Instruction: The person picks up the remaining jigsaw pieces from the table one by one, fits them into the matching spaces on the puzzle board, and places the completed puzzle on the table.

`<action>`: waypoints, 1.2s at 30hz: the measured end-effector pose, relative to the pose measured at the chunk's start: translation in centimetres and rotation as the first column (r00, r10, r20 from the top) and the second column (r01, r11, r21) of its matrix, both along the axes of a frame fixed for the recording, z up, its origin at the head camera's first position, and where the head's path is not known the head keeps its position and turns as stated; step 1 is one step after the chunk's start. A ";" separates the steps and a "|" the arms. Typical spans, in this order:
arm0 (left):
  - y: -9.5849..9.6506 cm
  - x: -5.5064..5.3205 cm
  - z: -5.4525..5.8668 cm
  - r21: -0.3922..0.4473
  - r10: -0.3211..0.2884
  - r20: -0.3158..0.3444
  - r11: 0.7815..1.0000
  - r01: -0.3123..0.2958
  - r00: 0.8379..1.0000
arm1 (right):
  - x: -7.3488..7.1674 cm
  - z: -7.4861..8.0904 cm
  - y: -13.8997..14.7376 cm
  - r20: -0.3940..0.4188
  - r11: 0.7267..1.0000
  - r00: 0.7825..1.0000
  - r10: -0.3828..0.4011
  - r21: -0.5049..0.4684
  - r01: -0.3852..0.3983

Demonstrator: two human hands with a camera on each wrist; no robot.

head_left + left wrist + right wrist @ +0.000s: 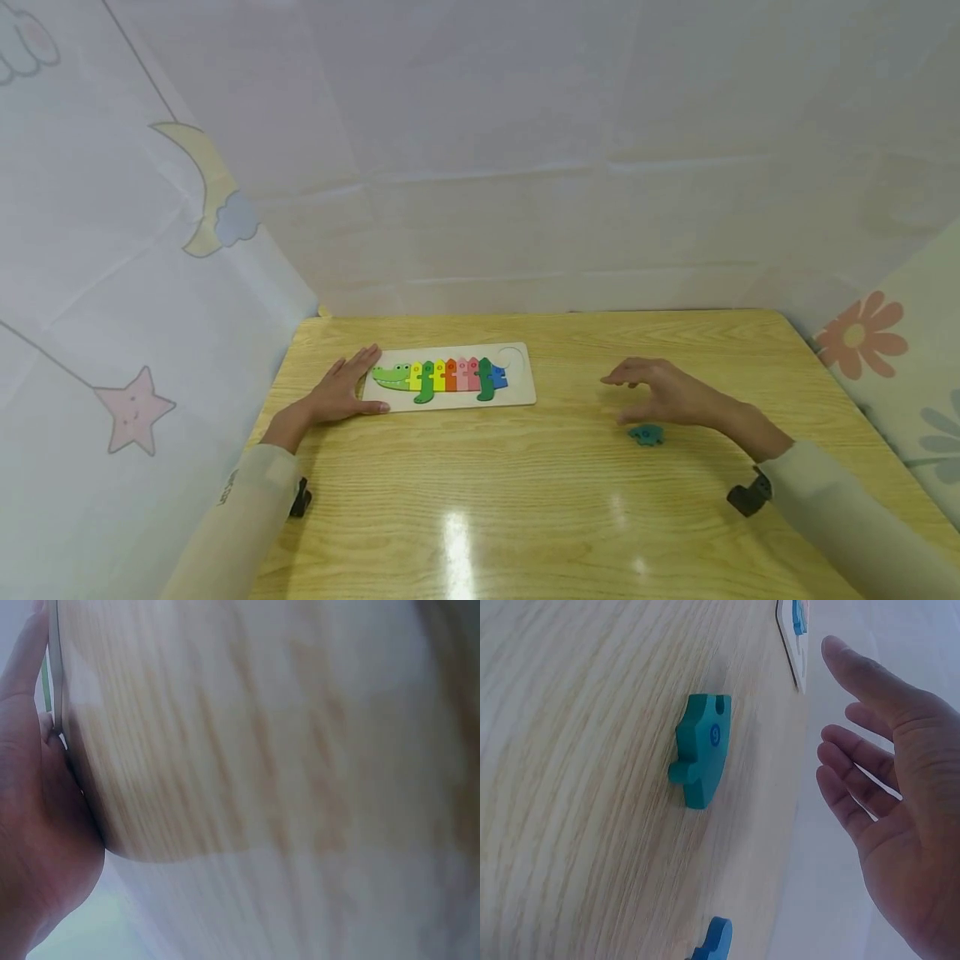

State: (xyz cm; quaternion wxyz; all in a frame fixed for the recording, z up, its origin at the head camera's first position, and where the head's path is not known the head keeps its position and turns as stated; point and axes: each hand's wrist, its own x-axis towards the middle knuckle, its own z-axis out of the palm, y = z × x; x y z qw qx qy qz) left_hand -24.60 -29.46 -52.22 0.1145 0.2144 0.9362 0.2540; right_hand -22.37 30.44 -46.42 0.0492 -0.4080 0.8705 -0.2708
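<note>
A wooden crocodile puzzle board lies on the table, its colourful pieces running from a green head to a blue piece. The outlined recess at its right end shows bare wood. My left hand rests at the board's left end, fingers spread towards the far corner and thumb by the near edge. Above the table on the right, my right hand holds nothing, its fingers apart from the thumb. Just below it lies a teal puzzle piece with a small round mark.
Another blue piece shows at the bottom of the right wrist view; I cannot make it out in the head view. White printed sheets hang behind and beside the wooden table.
</note>
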 end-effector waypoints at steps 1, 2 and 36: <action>0.0 0.0 0.0 -0.007 0.001 0.002 1.000 -0.001 1.000 | 0.0 0.0 0.2 -0.001 1.000 1.000 0.010 -0.002 -0.010; 0.0 -0.1 0.0 -0.012 0.002 0.005 1.000 -0.002 1.000 | 0.1 0.0 0.3 -0.003 1.000 1.000 0.020 -0.003 -0.020; 0.0 0.0 0.2 -0.019 0.004 0.005 1.000 -0.004 1.000 | 1.2 -1.6 3.6 0.100 0.979 0.977 0.191 -0.085 -0.183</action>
